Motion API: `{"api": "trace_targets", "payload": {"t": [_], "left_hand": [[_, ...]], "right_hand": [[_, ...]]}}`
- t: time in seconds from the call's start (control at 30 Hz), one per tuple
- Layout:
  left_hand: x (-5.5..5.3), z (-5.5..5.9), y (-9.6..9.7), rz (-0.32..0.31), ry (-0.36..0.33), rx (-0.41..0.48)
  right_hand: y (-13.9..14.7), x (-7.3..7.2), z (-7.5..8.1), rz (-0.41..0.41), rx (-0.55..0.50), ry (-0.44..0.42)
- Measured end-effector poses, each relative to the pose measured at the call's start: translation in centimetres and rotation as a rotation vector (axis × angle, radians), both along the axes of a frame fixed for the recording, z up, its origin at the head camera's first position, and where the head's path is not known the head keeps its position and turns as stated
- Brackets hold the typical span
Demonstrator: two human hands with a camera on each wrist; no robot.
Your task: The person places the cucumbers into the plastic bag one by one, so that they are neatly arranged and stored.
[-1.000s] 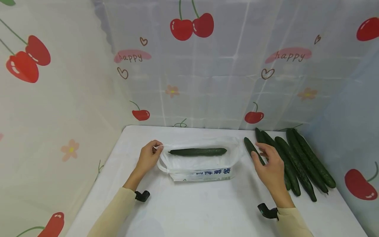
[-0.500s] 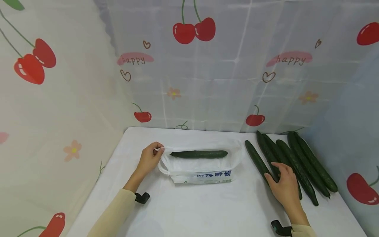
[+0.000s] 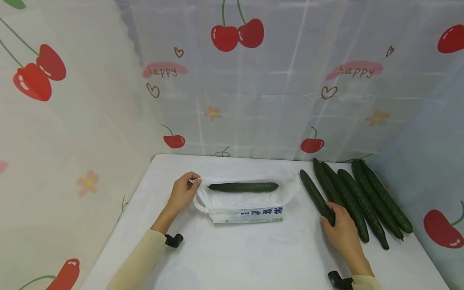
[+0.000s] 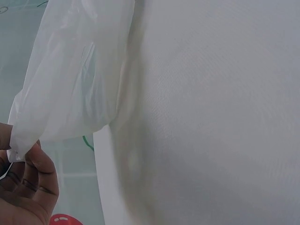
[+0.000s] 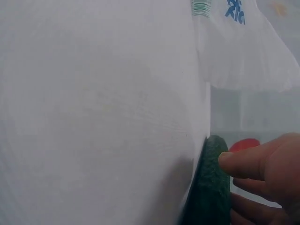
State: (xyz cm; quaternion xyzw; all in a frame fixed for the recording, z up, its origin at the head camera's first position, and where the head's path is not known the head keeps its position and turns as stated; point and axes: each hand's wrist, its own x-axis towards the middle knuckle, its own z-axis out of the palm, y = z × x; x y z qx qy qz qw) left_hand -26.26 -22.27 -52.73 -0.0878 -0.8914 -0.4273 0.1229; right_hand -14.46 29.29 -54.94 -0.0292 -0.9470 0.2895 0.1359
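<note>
Inside the white bag (image 3: 244,201) on the table (image 3: 232,257) we have just one cucumber (image 3: 243,187) so far, our left hand (image 3: 184,190) pinching the bag's edge, our right hand (image 3: 341,230) gripping a second cucumber's (image 3: 313,194) near end, five other cucumbers (image 3: 377,199) lying unbagged alongside.

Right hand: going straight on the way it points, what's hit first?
The leftmost cucumber of the group at right; the right hand grips its near end. Beyond that, perhaps the printed backdrop, though depth is unclear.
</note>
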Motion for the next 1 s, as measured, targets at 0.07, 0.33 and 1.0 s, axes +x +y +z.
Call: {"api": "trace_targets", "payload": {"t": [0.07,0.33,1.0], "left_hand": [[0.0,0.11,0.02,0.0,-0.001,0.003],[0.03,0.08,-0.07,-0.002,-0.011,-0.006],[0.01,0.17,-0.05,-0.003,-0.003,0.006]], "right_hand": [[-0.1,0.01,-0.01,0.008,0.006,-0.021],[-0.27,-0.13,-0.29,0.018,0.068,-0.107],[0.55,-0.33,-0.51,0.045,0.048,-0.046]]}}
